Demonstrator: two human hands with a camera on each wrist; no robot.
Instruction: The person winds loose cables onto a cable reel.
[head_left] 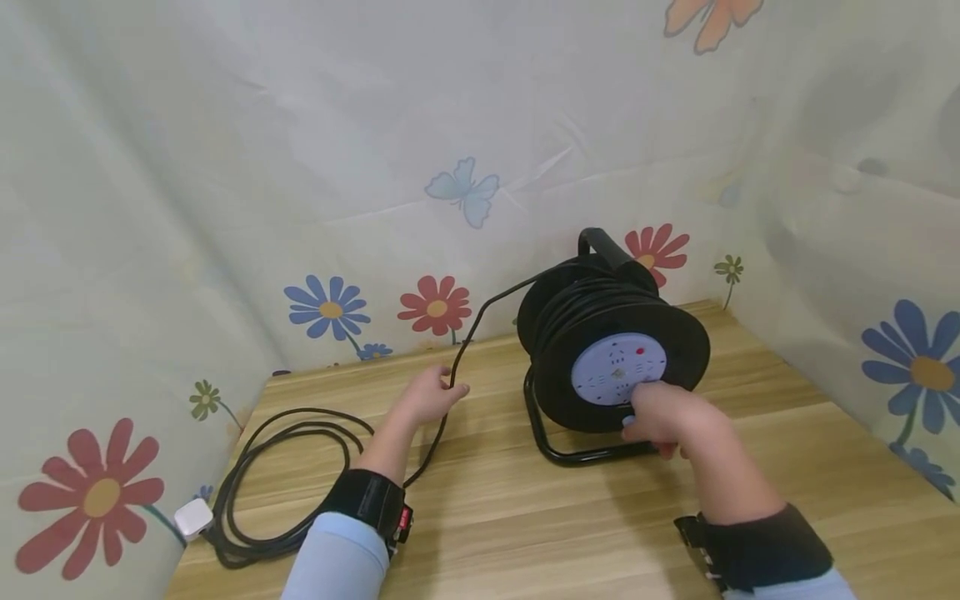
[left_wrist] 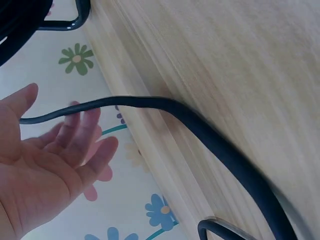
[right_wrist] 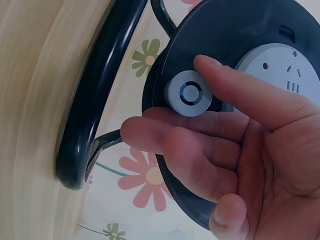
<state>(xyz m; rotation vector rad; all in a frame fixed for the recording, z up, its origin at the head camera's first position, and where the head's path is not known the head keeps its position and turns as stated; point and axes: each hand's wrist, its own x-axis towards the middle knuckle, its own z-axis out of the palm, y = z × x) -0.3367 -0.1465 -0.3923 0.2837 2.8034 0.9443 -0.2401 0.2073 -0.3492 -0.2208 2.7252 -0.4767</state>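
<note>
A black cable reel with a pale socket panel stands on its tubular frame, toward the right of the table. At the disc's lower rim, my right hand pinches a round grey knob between thumb and fingers. From the drum, a black cable runs left and down to my left hand. The left wrist view shows the cable crossing in front of the fingers, which are loosely spread and not closed around it.
Loose coils of cable lie on the left of the wooden table. A white plug-like block sits at the coils' end near the left edge. A flower-printed curtain closes off the back and both sides.
</note>
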